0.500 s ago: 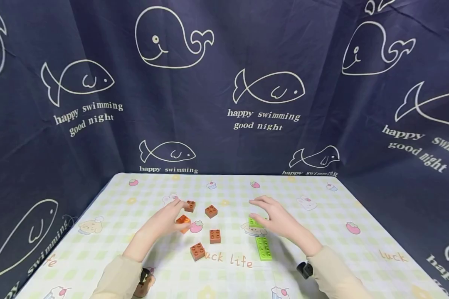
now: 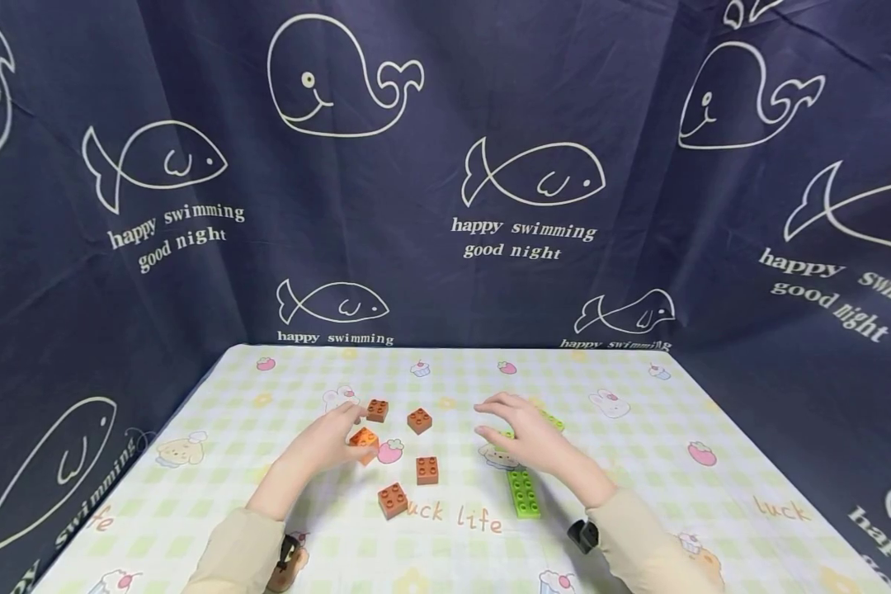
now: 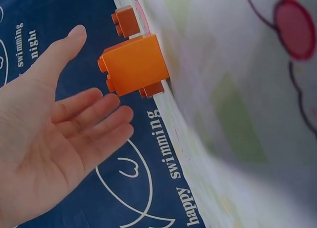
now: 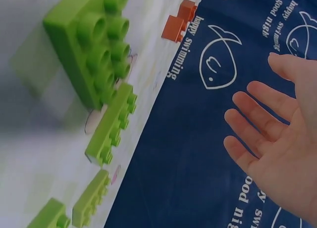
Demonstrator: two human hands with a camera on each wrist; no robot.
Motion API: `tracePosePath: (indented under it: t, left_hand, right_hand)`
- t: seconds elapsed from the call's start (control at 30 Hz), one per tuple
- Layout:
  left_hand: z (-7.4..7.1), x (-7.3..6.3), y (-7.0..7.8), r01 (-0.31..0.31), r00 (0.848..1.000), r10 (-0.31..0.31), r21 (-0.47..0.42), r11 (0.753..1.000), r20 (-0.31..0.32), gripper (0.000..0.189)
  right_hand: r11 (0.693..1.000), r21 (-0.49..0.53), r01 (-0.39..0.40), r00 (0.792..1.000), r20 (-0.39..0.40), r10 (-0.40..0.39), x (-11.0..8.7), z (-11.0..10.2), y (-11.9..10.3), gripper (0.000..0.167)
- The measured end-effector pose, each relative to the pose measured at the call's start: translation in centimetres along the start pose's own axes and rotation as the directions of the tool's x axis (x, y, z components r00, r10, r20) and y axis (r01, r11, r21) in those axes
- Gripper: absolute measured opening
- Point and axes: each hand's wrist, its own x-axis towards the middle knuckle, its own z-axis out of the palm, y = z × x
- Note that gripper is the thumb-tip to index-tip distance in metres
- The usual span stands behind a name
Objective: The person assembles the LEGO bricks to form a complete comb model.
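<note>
My left hand hovers open over the table, fingers straight, just left of a bright orange brick. In the left wrist view the left hand is close to the orange brick without touching it. A brown brick lies beyond. My right hand is open with spread fingers above a green brick that it partly hides. The right wrist view shows the right hand empty, apart from several green bricks on the cloth.
Brown bricks lie between the hands. A long green brick lies near my right forearm, another green brick behind the hand. The checked tablecloth ends at a dark whale-print curtain.
My right hand has moved left, uncovering a green brick on its right side. The left hand has hardly shifted and the bricks lie where they were.
</note>
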Motion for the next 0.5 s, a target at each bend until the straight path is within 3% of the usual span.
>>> tracePosePath:
  t: [0.5]
  left_hand:
    - [0.6, 0.2, -0.1, 0.134, 0.99, -0.133, -0.006, 0.991, 0.052, 0.047]
  right_hand:
    - [0.999, 0.042, 0.02, 0.996, 0.086, -0.023, 1.0, 2.7, -0.9, 0.033]
